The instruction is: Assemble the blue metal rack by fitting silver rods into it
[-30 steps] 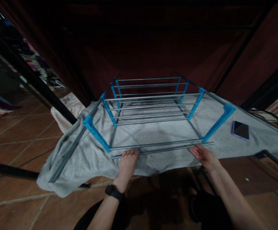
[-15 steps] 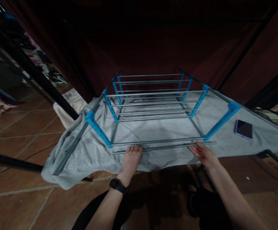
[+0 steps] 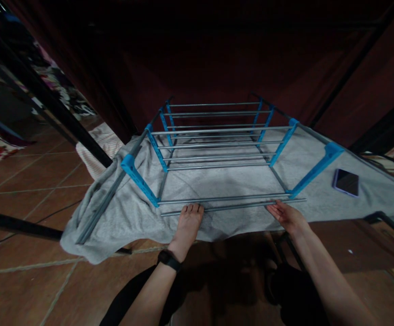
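Note:
A drying rack [image 3: 217,149] with grey metal rods and blue plastic brackets stands in front of me, and a grey towel [image 3: 122,217] is spread under its rods. My left hand [image 3: 188,224] lies palm down on the towel with its fingertips curled over the nearest rod [image 3: 234,207]. The fingers of my right hand [image 3: 287,215] are wrapped on the same rod near its right end. A black band sits on my left wrist.
A dark phone [image 3: 345,182] lies on the towel at the right. A striped cloth [image 3: 97,149] lies on the tiled floor at the left, beside a black bar [image 3: 47,104]. Dark red fabric walls close in behind the rack.
The view has shifted slightly, so the rack sits a little higher in the frame. Both hands have stayed on the nearest rod.

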`<state>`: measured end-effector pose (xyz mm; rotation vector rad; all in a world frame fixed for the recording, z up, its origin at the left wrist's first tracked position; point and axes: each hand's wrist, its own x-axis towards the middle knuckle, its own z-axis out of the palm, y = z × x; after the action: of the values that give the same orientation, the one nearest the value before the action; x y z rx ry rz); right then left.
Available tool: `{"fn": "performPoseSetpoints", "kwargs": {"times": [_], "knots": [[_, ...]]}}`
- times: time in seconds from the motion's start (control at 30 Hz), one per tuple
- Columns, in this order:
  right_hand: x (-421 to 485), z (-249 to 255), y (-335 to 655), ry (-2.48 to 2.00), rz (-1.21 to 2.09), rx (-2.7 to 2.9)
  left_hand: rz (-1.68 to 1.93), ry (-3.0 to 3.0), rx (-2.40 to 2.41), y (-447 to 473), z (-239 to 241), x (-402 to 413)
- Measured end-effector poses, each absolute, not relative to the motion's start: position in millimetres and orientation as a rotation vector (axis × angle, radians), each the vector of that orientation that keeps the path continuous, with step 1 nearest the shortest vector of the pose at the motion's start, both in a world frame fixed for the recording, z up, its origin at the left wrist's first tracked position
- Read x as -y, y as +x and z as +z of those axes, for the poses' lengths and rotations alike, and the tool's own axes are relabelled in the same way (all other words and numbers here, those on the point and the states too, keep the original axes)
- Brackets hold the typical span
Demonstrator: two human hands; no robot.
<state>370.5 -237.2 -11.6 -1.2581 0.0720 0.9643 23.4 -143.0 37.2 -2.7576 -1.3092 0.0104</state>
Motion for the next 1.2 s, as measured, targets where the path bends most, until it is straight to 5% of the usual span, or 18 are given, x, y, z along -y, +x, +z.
{"fn": "performPoseSetpoints", "kwargs": {"times": [1.2], "knots": [[234,-8,363,-1.158,0.966,-0.062,-0.077,-2.738,1.361,2,39,128]]}}
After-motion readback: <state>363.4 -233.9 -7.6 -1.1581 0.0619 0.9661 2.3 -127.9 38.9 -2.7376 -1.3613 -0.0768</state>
